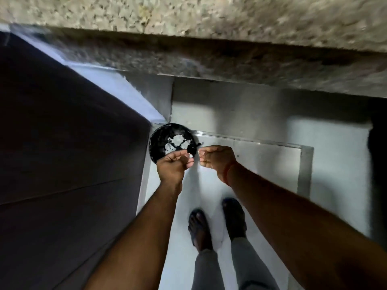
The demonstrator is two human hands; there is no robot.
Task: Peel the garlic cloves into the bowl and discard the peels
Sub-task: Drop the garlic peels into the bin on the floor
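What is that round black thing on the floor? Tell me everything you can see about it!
The round black bin seems lined with a shiny black plastic bag. It stands on the pale floor in the corner beside a dark cabinet, below the speckled stone counter. Pale scraps, probably garlic peels, lie inside. The left hand and right hand hover above its near edge; whether they touch it is unclear.
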